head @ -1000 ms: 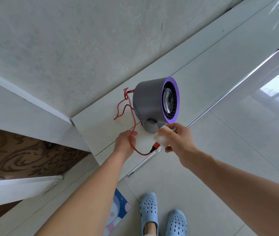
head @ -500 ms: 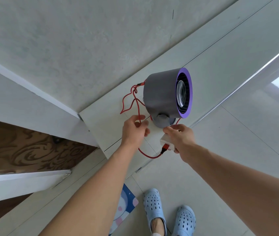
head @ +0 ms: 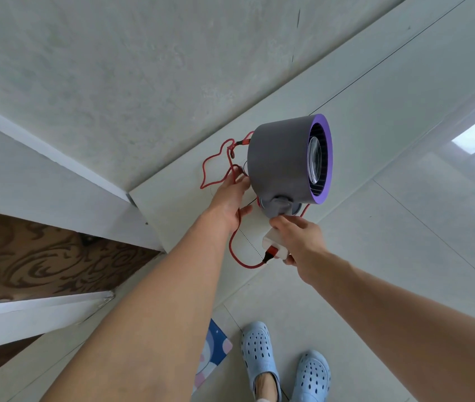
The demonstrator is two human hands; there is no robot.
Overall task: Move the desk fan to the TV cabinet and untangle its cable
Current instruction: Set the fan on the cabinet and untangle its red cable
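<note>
The grey desk fan [head: 280,163] (purple-rimmed, facing right) stands on the TV cabinet [head: 172,204] near its left end, with its red cable [head: 206,172] looped in tangles beside it. The left hand [head: 229,201] seems to pinch the cable by the fan's base, and the right hand [head: 300,242] grips the white plug [head: 274,245] at the cable's end.

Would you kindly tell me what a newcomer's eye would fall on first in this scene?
The grey desk fan with its purple rim stands out first, on the pale TV cabinet at centre. Next, the red cable, tangled in loops beside the fan, runs through the left hand to the white charger gripped by the right hand. At the bottom, light-blue clogs show on the floor.
</note>
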